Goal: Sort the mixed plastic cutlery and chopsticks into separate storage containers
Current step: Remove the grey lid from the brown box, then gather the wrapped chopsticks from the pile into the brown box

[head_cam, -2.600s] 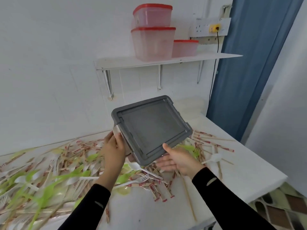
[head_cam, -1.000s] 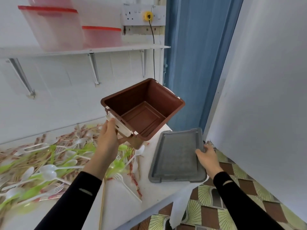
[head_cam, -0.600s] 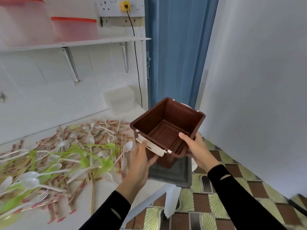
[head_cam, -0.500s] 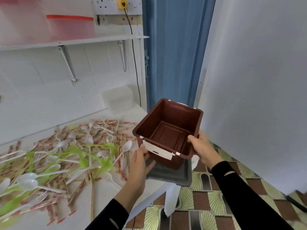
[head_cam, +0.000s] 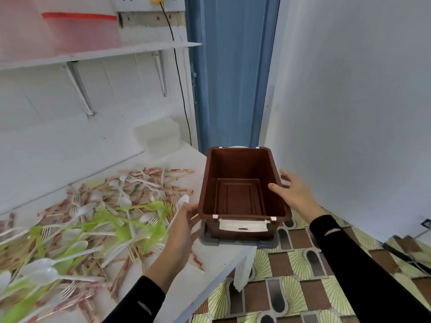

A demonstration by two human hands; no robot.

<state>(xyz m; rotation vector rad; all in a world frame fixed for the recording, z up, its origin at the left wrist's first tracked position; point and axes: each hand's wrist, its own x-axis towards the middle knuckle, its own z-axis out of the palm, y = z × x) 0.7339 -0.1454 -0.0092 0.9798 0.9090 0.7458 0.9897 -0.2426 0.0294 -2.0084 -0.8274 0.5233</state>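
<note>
Brown rectangular plastic container [head_cam: 242,199] on grey lid [head_cam: 268,243] at bench [head_cam: 221,255] corner; spread left hand [head_cam: 184,221] and right hand [head_cam: 294,194] flank it, likely steadying.

Brown container [head_cam: 240,194]: smooth moulded plastic, low sheen, with a white plastic latch [head_cam: 242,224] on its near wall. Grey lid [head_cam: 211,240] beneath: matt plastic. White spoons [head_cam: 44,273]: glossy plastic. Green spoons [head_cam: 140,207]: translucent plastic. Chopstick wrappers [head_cam: 172,170]: apparently paper, printed red; view blurred. Table [head_cam: 186,157]: smooth, matt white. 2 shelf brackets [head_cam: 81,89]: bare metal. Sleeves [head_cam: 349,264]: matt black cloth.
</note>
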